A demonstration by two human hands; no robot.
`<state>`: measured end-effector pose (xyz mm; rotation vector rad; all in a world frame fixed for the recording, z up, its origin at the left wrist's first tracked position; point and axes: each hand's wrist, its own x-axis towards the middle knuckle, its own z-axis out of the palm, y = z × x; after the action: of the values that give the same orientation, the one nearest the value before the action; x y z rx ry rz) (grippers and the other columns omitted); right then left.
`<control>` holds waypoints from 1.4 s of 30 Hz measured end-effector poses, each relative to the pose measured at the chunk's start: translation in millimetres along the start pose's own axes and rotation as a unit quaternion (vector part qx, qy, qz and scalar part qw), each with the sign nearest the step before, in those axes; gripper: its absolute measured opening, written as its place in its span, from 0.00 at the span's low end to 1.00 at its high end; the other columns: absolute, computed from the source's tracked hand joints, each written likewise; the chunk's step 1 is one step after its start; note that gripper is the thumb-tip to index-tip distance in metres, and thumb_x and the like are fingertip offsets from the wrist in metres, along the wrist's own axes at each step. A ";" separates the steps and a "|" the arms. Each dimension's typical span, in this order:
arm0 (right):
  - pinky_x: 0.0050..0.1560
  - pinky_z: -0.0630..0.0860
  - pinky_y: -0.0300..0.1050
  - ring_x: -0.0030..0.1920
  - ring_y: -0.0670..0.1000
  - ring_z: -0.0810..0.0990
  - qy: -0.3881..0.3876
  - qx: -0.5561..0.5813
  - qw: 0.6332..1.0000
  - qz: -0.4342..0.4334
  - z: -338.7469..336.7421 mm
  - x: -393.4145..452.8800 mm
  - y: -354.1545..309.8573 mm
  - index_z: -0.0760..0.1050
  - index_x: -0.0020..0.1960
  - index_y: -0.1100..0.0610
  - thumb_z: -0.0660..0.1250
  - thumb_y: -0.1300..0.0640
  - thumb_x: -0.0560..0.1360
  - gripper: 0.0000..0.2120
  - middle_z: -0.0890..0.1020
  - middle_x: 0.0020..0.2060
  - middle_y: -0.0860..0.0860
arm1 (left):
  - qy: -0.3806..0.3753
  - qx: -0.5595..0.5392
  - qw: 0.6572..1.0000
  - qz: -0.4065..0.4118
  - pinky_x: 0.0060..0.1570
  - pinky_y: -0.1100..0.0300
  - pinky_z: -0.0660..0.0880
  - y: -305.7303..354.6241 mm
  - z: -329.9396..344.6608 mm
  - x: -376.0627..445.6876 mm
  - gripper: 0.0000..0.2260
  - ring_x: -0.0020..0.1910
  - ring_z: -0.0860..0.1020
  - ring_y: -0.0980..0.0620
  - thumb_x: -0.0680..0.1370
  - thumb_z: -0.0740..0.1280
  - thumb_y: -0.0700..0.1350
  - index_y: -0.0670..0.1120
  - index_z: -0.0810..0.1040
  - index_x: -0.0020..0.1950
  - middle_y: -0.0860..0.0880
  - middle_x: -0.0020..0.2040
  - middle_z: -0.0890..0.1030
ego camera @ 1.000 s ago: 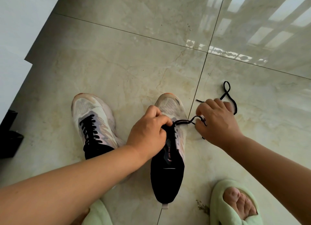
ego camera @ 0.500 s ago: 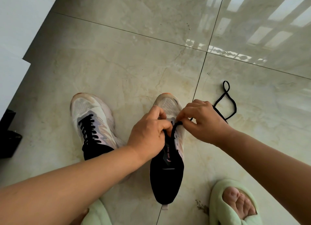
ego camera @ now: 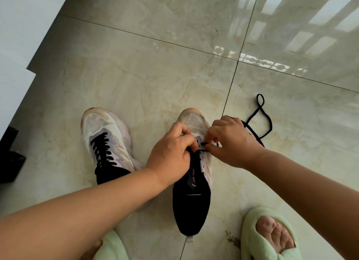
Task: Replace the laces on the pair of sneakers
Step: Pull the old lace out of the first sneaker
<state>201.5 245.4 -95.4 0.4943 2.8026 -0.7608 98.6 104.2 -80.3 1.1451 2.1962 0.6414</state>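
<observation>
Dark object (ego camera: 9, 162), one, at the far left edge of the floor, well apart from both hands; too dim to identify.

Sneakers, two, toes pointing away from the person. The laced sneaker (ego camera: 107, 143), white mesh with a black heel, stands just left of the left hand, with a black lace crossed through its eyelets. The second sneaker (ego camera: 192, 191), same colours, lies under and between both hands; its black tongue and heel run back toward the person. Small pink lettering runs along the tongue, too small to read, with a small pink mark below it.

Left hand (ego camera: 172, 154), one, fingers curled, pinching the top of the tongue area and the lace at the eyelets of the second sneaker.

Right hand (ego camera: 233, 143), one, just beside the left, fingertips nearly meeting it, thumb and forefinger pinching the black lace (ego camera: 261, 123) over the eyelet row. The loose length of that lace trails out beyond the right hand and lies in a loop on the floor tiles (ego camera: 155, 75), ending in a smaller loop farther off.

Slippers, two, pale green: the left slipper (ego camera: 110, 248) shows under the left forearm, the right slipper (ego camera: 258, 240) sits below the right forearm with toes showing.
</observation>
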 end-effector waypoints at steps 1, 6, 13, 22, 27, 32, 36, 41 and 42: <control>0.50 0.59 0.42 0.47 0.48 0.68 0.005 -0.018 1.000 -0.003 0.7 0.1 -0.2 0.77 0.44 0.51 0.62 0.52 0.74 0.06 0.73 0.39 0.45 | -0.001 0.001 1.000 -0.004 0.42 0.59 0.72 0.0 -0.3 0.1 0.12 0.44 0.74 0.53 0.70 0.61 0.30 0.43 0.80 0.44 0.51 0.52 0.72; 0.47 0.58 0.42 0.47 0.53 0.71 0.045 -0.063 0.996 0.039 4.8 -4.1 7.0 0.76 0.41 0.57 0.62 0.58 0.71 0.05 0.75 0.38 0.49 | -0.009 0.008 1.000 -0.018 0.43 0.66 0.70 -1.0 0.1 0.5 0.16 0.45 0.74 0.54 0.71 0.61 0.32 0.46 0.79 0.52 0.53 0.54 0.71; 0.51 0.59 0.46 0.47 0.54 0.71 0.064 -0.096 0.983 0.141 1.6 -15.1 28.3 0.75 0.41 0.57 0.64 0.58 0.69 0.03 0.75 0.38 0.49 | -0.005 0.005 1.000 -0.025 0.40 0.68 0.67 -3.2 1.0 0.1 0.16 0.40 0.70 0.57 0.70 0.61 0.32 0.47 0.80 0.51 0.54 0.54 0.72; 0.51 0.56 0.39 0.50 0.51 0.70 0.047 0.011 0.999 -0.008 3.8 -4.1 -2.7 0.80 0.46 0.54 0.68 0.56 0.71 0.05 0.75 0.41 0.46 | -0.008 0.005 1.000 -0.012 0.41 0.70 0.66 -4.9 1.3 0.6 0.15 0.40 0.71 0.56 0.71 0.62 0.32 0.46 0.80 0.53 0.53 0.53 0.71; 0.48 0.55 0.39 0.48 0.51 0.70 0.038 0.003 0.999 0.036 9.0 -2.3 1.9 0.78 0.42 0.55 0.65 0.54 0.71 0.05 0.74 0.38 0.46 | -0.003 0.009 1.000 -0.009 0.43 0.69 0.68 -5.3 2.9 2.2 0.16 0.44 0.74 0.54 0.70 0.61 0.32 0.46 0.79 0.53 0.53 0.53 0.71; 0.44 0.54 0.42 0.44 0.52 0.68 0.051 -0.029 0.992 0.115 9.0 -8.8 16.3 0.74 0.38 0.58 0.63 0.58 0.70 0.04 0.73 0.36 0.49 | 0.004 0.011 1.000 -0.009 0.38 0.78 0.64 -7.0 3.7 1.6 0.16 0.37 0.68 0.59 0.69 0.61 0.31 0.46 0.79 0.51 0.54 0.53 0.71; 0.34 0.64 0.45 0.34 0.53 0.68 0.061 0.078 0.988 0.122 6.5 -9.2 11.8 0.68 0.35 0.61 0.62 0.65 0.67 0.04 0.69 0.36 0.51 | 0.006 0.005 1.000 -0.013 0.39 0.79 0.64 -6.8 5.0 2.4 0.15 0.37 0.68 0.59 0.70 0.62 0.32 0.45 0.79 0.50 0.54 0.52 0.71; 0.36 0.63 0.30 0.38 0.43 0.70 0.035 0.165 0.980 0.102 9.1 -8.3 -2.1 0.70 0.45 0.55 0.64 0.61 0.69 0.06 0.70 0.40 0.46 | -0.001 -0.009 1.000 -0.015 0.38 0.78 0.64 -7.9 4.4 1.0 0.11 0.34 0.70 0.63 0.72 0.65 0.35 0.45 0.79 0.51 0.55 0.51 0.69; 0.39 0.65 0.32 0.39 0.45 0.71 0.031 0.168 0.981 0.094 9.7 -8.2 -3.7 0.71 0.46 0.55 0.64 0.60 0.69 0.06 0.71 0.41 0.47 | 0.001 -0.012 1.000 -0.015 0.38 0.77 0.65 -8.1 4.5 1.1 0.10 0.35 0.70 0.64 0.73 0.66 0.36 0.45 0.79 0.51 0.56 0.50 0.69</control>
<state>208.7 235.2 -99.7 0.8377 2.6384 -1.1986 96.6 101.6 -89.1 1.0989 2.1973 0.6539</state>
